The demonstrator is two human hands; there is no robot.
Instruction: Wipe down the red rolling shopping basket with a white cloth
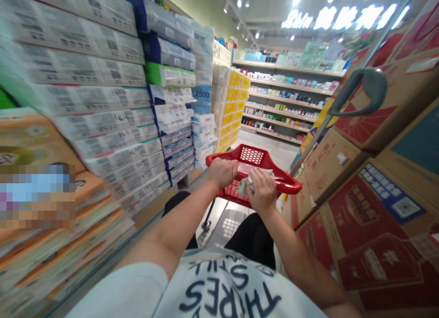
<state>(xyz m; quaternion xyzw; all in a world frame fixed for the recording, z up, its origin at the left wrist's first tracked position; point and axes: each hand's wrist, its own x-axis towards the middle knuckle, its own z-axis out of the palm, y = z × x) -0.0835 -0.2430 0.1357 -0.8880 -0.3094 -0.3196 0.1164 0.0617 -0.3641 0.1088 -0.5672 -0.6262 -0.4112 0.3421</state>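
Note:
A red plastic shopping basket [255,157] stands in front of me in a shop aisle, on a wheeled frame. My left hand [222,172] is closed over its near rim on the left side. Just to the right, my right hand [263,190] is closed on a crumpled white cloth or paper [244,184] pressed against the same rim. Both forearms reach forward from my white printed shirt.
Tall stacks of packaged tissue [113,126] line the left side of the aisle. Stacked red and brown cardboard boxes [370,181] and a grey trolley handle [372,87] crowd the right. Stocked shelves [284,108] stand at the far end across a pale floor.

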